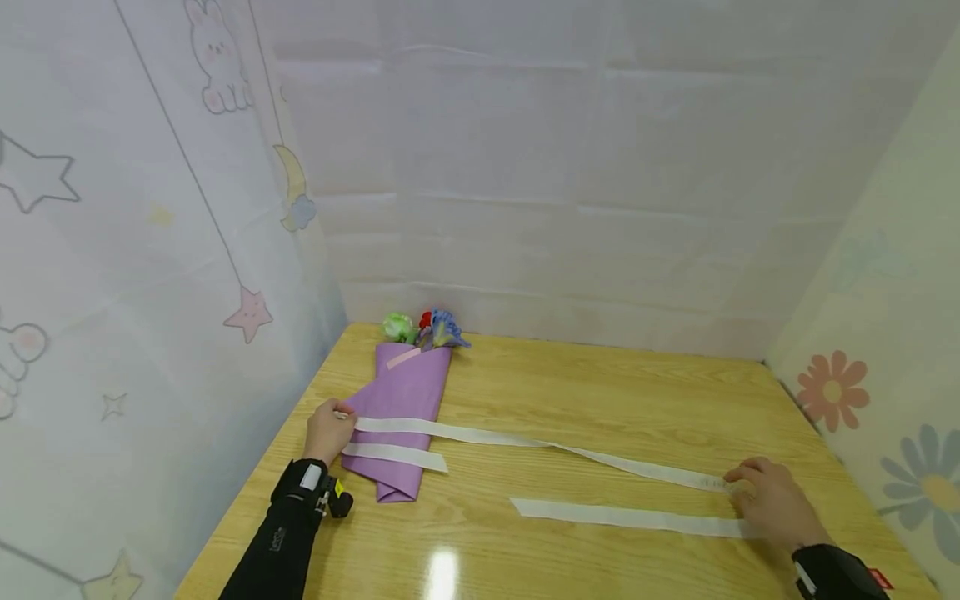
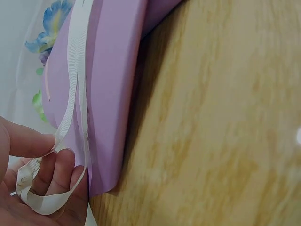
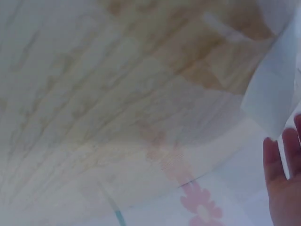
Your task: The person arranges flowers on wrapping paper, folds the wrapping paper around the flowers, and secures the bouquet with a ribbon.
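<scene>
On the left of the table, a bouquet wrapped in purple paper (image 1: pixel 405 387) lies with flowers (image 1: pixel 446 327) in blue, green and red at its far end. My left hand (image 1: pixel 328 432) pinches a white ribbon (image 1: pixel 480 435) at the bouquet's left edge. In the left wrist view, the ribbon (image 2: pixel 77 56) loops through thumb and curled fingers. The upper strand crosses the paper and runs, with a twist, to my right hand (image 1: pixel 776 500), whose fingertips grip it. A lower strand (image 1: pixel 630 517) also reaches that hand. The right wrist view is hazy; fingers (image 3: pixel 275 165) show beside a pale strip.
A short ribbon tail (image 1: pixel 397 453) with a slanted end lies over the bouquet's lower part. The wooden table (image 1: pixel 600 392) meets a white backdrop (image 1: pixel 562 208) at the back. Printed sheets (image 1: pixel 135 292) stand along the left and right sides.
</scene>
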Demonstrator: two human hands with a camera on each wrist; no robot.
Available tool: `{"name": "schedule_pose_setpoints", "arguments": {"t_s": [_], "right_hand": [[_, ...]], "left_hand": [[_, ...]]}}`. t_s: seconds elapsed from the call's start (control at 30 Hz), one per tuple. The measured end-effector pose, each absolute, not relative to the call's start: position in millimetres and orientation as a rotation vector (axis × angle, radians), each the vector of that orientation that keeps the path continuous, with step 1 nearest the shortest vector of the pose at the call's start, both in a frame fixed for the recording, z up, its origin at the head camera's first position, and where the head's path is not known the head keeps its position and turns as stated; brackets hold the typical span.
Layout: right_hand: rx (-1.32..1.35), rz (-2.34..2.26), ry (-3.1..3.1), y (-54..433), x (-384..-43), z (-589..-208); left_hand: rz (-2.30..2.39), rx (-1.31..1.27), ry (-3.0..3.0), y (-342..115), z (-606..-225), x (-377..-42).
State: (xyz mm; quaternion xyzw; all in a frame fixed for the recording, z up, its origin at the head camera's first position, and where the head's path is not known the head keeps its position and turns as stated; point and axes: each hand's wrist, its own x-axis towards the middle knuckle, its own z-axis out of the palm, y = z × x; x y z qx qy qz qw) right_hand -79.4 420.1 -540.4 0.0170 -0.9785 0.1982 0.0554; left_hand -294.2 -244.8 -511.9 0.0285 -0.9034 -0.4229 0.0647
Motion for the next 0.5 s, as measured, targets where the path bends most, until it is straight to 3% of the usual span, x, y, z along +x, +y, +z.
{"name": "schedule_pose_setpoints", "arguments": {"t_s": [0.33, 0.4, 0.5], "right_hand": [[0.136, -0.006, -2.891, 406.8, -80.5, -556.9], [0.124, 0.052, -2.904, 407.2, -81.9, -551.6], [-0.068, 0.588, -3.002, 411.4, -82.8, -537.3]], "left_hand": [[-1.276, 0.116, -2.730, -244.6, -516.5, -296.9], [-1.271, 0.112, -2.731, -244.4, -516.7, -297.5], [-1.266, 0.103, -2.725, -244.6, -517.2, -297.5]]}}
